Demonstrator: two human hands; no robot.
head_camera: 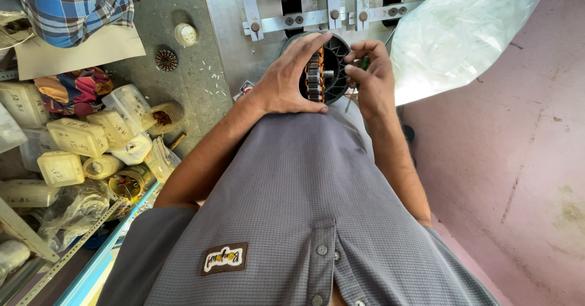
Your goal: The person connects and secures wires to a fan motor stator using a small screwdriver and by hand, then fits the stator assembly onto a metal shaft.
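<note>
Far left there's a pile of plastic tubs (pixel 67 136) and bags, cream and whitish, some with scribbled labels, plus a couple of open jars (pixel 159 117) with small parts inside, all crammed next to a metal angle rail (pixel 79 245). Above that sits a person in a blue plaid shirt (pixel 76 4) on the grey floor, with a flat piece of cardboard (pixel 85 50) just in front of them. On the floor nearby – a small round wound coil (pixel 166 60) and a white cap (pixel 186 34), well apart from the hands. Moving to the middle, the wearer's grey shirt (pixel 292 208) fills the lower frame, a stitched patch (pixel 224 258) on the chest. The left hand (pixel 286 80) is wrapped over the left side of a stator (pixel 323 71), a round black frame with copper windings stacked along its edge, fingers spread wide across the top and thumb underneath, so it's clamped firmly against the belly. The stator sits right at the shirt's top edge, just below a grey metal machine plate (pixel 268 13) with bolts and brackets. The right hand (pixel 372 80) is touching the stator's right rim, fingers pinched narrow around something thin and greenish – can't really tell what, it's mostly hidden. Right of that there's a big clear plastic bag (pixel 463 32) lying on the pinkish floor (pixel 512 160).
</note>
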